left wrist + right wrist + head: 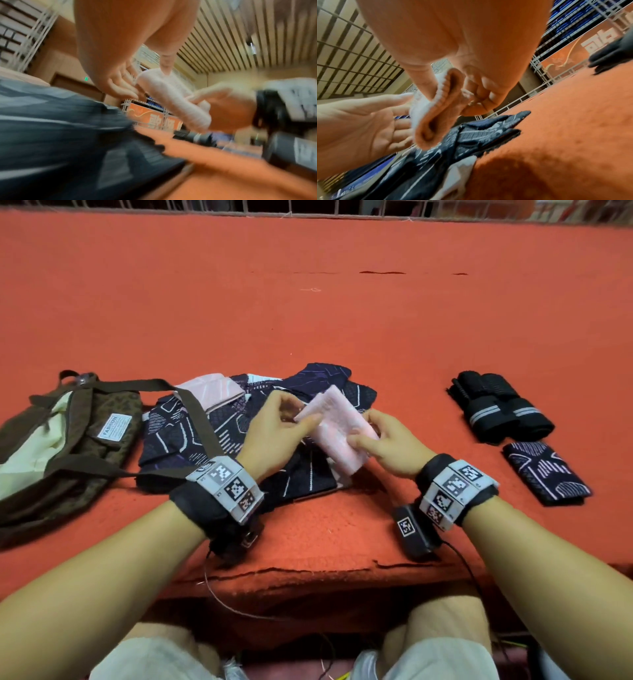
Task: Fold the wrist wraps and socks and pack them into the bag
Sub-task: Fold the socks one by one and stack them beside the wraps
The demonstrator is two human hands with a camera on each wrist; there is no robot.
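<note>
A pink sock (pixel 334 429), folded over on itself, hangs in the air between both hands above a pile of navy patterned socks (pixel 236 436). My left hand (pixel 301 414) pinches its far end with thumb on top and fingers behind. My right hand (pixel 359 436) pinches the near end; in the right wrist view the thumb and curled fingers of that hand (pixel 452 92) clamp the doubled sock (pixel 433 121). The brown bag (pixel 68 440) lies open at the left. Rolled black wrist wraps (pixel 496 412) sit at the right.
A second pink sock (pixel 212 392) lies at the back of the pile. A folded navy sock (pixel 544 470) rests near the wraps. The bag's strap (pixel 202 422) crosses the pile. The orange mat (pixel 342 320) ends in a frayed edge near my knees.
</note>
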